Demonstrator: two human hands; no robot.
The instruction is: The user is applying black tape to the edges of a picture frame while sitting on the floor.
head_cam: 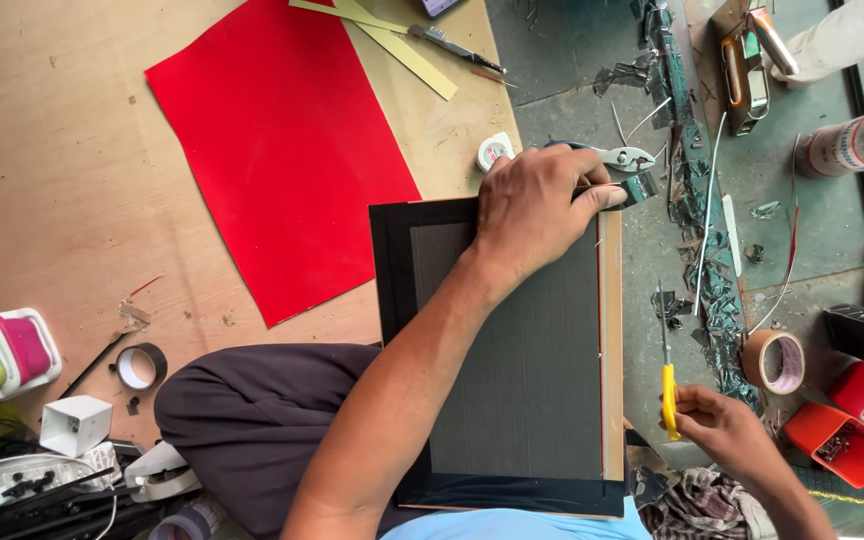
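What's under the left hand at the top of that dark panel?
The left hand presses the dark panel's upper right corner; fingertips reach a shiny scrap. The panel's corner itself is covered by the hand.

Even soft daylight, faint shadows, sharp focus, no glare.

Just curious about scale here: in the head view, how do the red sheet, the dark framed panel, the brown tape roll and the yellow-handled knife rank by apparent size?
1. Red sheet and dark framed panel: too close to rank.
2. Yellow-handled knife.
3. Brown tape roll.
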